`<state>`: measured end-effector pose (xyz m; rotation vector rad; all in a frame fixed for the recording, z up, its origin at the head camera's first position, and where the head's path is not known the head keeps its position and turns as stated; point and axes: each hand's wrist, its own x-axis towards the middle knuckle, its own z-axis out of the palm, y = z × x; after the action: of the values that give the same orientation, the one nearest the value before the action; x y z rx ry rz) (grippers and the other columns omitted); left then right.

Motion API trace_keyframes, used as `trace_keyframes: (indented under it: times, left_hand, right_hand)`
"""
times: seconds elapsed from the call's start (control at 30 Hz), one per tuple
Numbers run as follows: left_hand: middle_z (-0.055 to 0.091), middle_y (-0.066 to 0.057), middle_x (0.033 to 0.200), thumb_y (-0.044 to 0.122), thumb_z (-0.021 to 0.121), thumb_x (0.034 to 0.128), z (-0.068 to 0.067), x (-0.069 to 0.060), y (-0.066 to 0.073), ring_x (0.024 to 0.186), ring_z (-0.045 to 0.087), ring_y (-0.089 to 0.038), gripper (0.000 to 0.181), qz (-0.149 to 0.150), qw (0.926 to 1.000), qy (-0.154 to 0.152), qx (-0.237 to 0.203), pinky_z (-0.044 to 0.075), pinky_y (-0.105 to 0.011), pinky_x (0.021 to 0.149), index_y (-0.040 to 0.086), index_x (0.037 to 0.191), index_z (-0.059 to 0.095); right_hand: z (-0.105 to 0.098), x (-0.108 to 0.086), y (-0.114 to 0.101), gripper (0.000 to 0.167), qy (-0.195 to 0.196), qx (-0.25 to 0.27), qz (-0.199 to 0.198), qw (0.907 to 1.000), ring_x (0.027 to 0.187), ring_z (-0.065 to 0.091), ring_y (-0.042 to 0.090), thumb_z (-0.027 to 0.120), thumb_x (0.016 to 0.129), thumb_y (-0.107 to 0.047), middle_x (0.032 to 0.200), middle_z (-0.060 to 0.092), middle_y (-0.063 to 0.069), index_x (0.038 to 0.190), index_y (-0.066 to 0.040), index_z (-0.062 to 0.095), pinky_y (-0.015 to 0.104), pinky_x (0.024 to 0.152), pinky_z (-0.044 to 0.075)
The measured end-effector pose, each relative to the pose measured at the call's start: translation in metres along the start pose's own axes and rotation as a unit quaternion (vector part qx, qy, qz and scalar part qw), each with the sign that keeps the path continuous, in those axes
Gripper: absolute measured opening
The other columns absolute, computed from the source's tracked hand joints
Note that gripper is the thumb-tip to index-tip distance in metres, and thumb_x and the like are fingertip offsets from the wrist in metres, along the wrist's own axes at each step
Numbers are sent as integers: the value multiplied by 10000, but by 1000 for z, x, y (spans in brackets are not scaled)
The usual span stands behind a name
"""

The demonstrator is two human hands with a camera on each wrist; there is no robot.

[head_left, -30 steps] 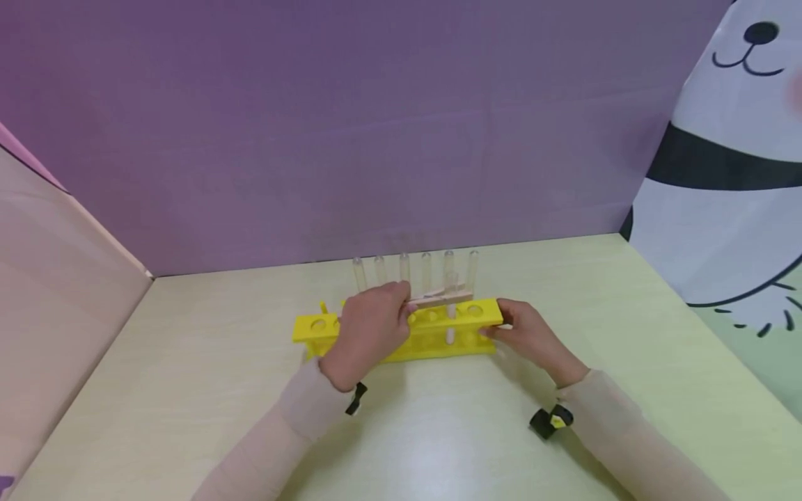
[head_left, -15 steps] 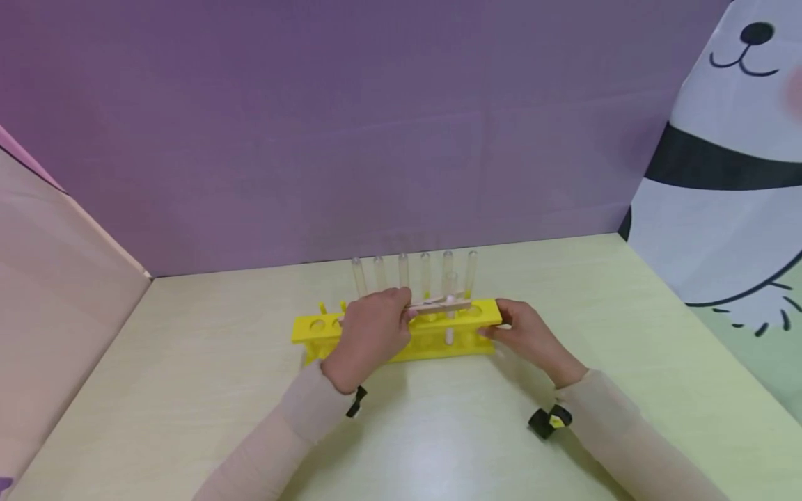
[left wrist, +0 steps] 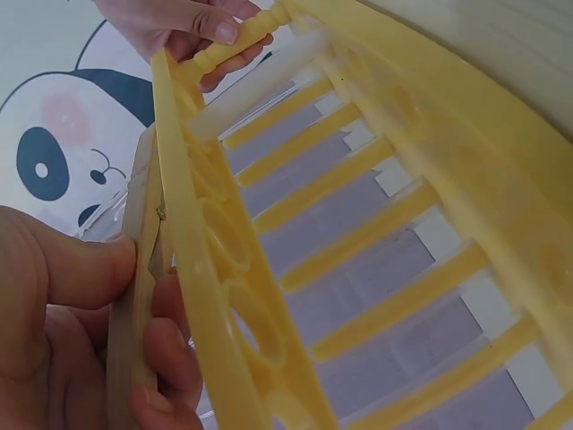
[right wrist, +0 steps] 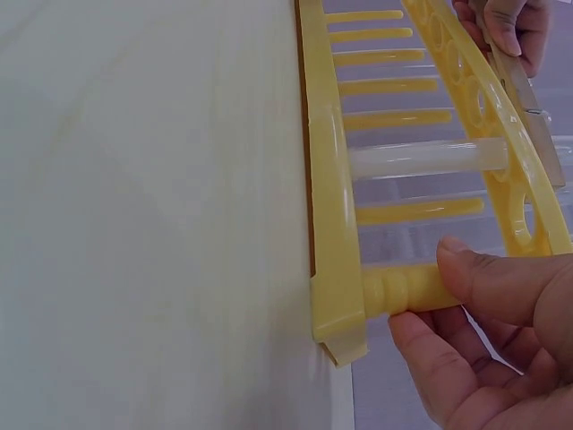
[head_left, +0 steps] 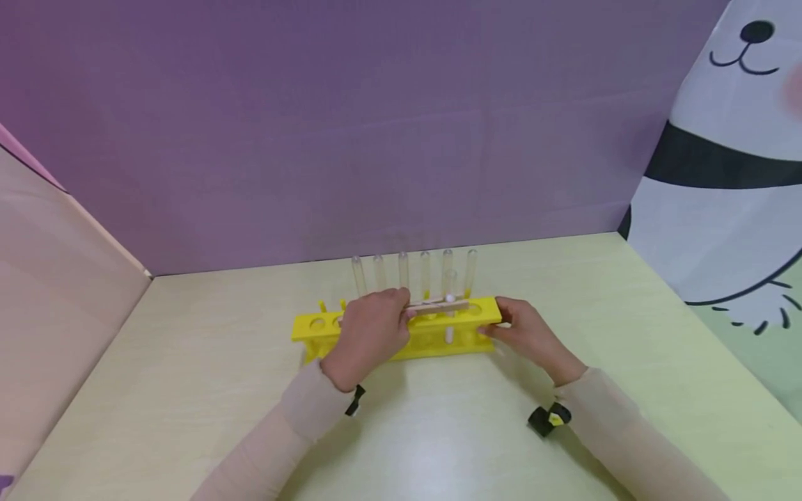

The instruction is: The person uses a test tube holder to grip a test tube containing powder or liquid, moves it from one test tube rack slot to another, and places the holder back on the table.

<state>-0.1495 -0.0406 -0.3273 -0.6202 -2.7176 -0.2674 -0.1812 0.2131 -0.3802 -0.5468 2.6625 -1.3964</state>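
Observation:
My left hand (head_left: 374,334) grips a wooden test tube clamp (head_left: 438,306) just above the yellow test tube rack (head_left: 485,310). In the left wrist view, thumb and fingers lie on either side of the clamp (left wrist: 125,313). The clamp's far end is at a test tube with white contents (right wrist: 430,159), which stands in a rack hole near the right end. Whether its jaws still squeeze the tube, I cannot tell. My right hand (head_left: 532,337) holds the rack's right end post (right wrist: 407,291) between thumb and fingers.
Several clear test tubes (head_left: 404,268) stand upside down on pegs along the rack's back. The rack rests on a pale wooden table (head_left: 188,362). A purple wall panel (head_left: 376,139) rises behind, with a panda-print panel (head_left: 720,229) at the right.
My left hand and the clamp have lowered slightly towards the rack top, mostly in the first half second. The right hand and the rack look still.

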Motion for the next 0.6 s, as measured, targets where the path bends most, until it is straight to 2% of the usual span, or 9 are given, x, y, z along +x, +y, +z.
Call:
trace_keyframes:
  times: [0.4,0.6]
  left_hand:
    - [396,27,556,228,590,924,-3,-1,-1,437,314,-108,186,-17,10000,-8,-45,233,-227,370,135,765,566]
    - [389,26,562,227,575,931,-3,-1,-5,444,324,-111,195,32,9999,111,-48,236,-224,373,128,764,559]
  right_hand:
    - [1,0,-2,279,-5,82,59,9999,980,579,241,654,859,-17,1109,636,157,1125,41,595,373,871,479]
    - [3,2,0,288,28,-10,125,9999,983,575,240,652,863,-29,1119,632,155,1138,35,589,372,874,480]
